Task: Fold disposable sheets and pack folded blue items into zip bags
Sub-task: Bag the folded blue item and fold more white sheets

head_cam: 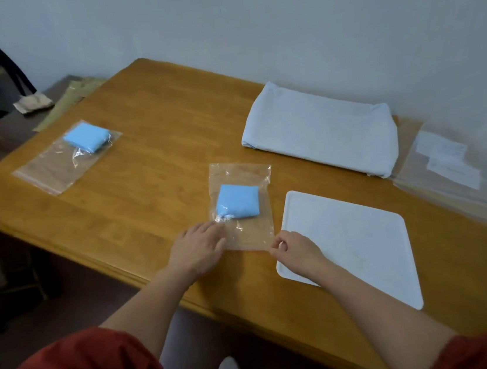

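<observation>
A packed zip bag (59,167) lies far left. The left hand (196,251) presses flat-fingered on the near zip bag (254,233), which holds a folded blue item (238,200); the right hand (296,253) pinches its near right corner, beside a white tray (354,244).

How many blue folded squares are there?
2. One folded blue square inside the far-left clear plastic zip bag, another inside the near clear zip bag. Others could be hidden.

Beyond the grip stood a plain pale wall (276,11); under the grip, a wooden table (151,119); leftward, dark floor (75,297).
</observation>
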